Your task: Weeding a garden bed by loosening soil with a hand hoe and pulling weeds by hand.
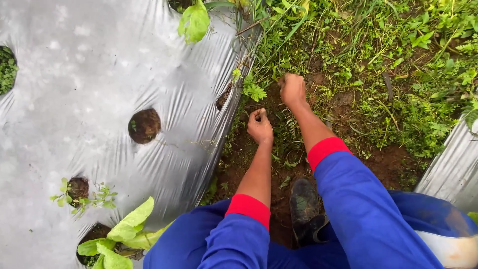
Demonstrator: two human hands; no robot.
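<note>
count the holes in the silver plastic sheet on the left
6 show on the plastic sheet: top edge, far left, middle, small one by the right edge, lower left, bottom. More may lie outside the picture.

Silver mulch sheet (74, 79) with planting holes (144, 125), leafy seedling (124, 234), muddy boot (304, 206).

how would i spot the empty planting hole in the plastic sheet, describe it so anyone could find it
Start with the silver plastic sheet covering the bed on the left. Near its middle, left of the person's left hand, sits a round planting hole. Unlike the holes below it and the one at the bottom with broad light-green leaves, it shows mostly bare brown soil.
</note>
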